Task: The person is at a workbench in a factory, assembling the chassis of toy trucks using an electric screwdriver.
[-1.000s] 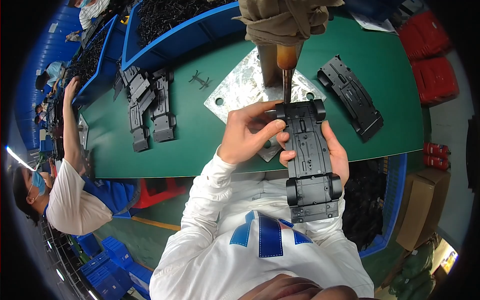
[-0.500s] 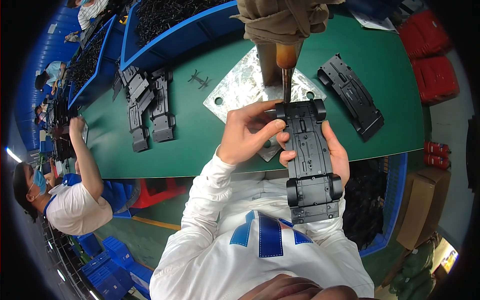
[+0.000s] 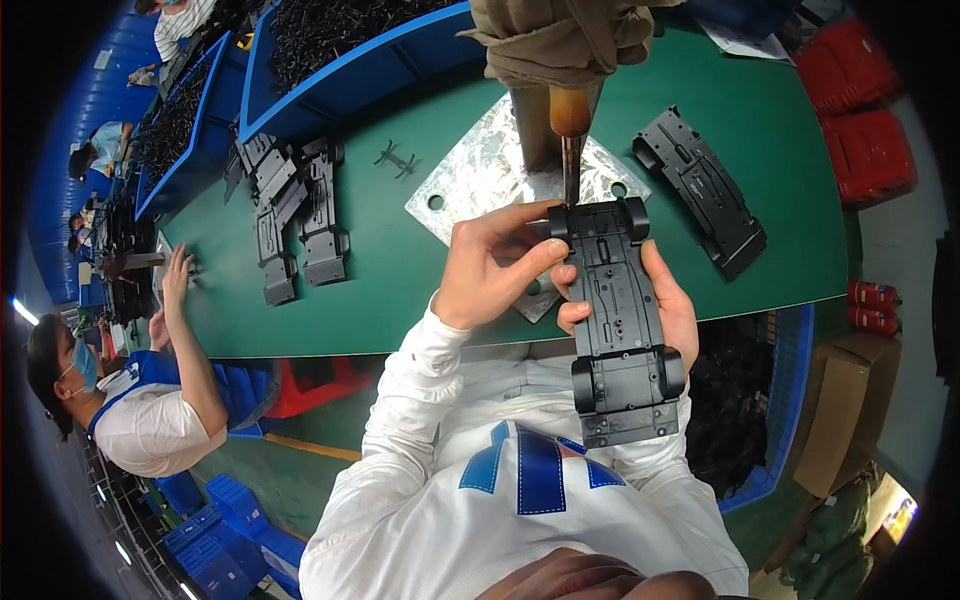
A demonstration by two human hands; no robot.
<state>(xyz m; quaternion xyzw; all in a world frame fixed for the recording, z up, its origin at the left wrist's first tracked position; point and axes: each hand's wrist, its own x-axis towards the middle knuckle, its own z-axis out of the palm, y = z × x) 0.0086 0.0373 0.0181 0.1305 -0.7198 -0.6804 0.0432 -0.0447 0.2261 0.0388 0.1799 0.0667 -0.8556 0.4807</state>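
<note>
A black plastic toy-car chassis (image 3: pixel 620 310) lies between my hands, its long side running toward me. My left hand (image 3: pixel 500 262) pinches the far left corner between thumb and fingers. From the right, my right hand (image 3: pixel 668 305) wraps round the middle, with fingertips showing at the left edge. The metal tip of a tool with an amber handle (image 3: pixel 570 112) comes down at that far left corner, beside my left fingers; whether it touches the plastic I cannot tell. Beneath stands a shiny metal plate (image 3: pixel 465 190) with round holes.
Another chassis (image 3: pixel 700 190) lies on the green table (image 3: pixel 380 250) to the right, several more (image 3: pixel 322 215) to the left. A small black part (image 3: pixel 394 158) rests near the plate. Blue bins (image 3: pixel 370 62) of dark parts stand behind. A co-worker (image 3: pixel 150 410) sits at left.
My hands and the chassis stay practically where they were. At left, the co-worker's raised hand has lowered and opened, and their head has shifted slightly.
</note>
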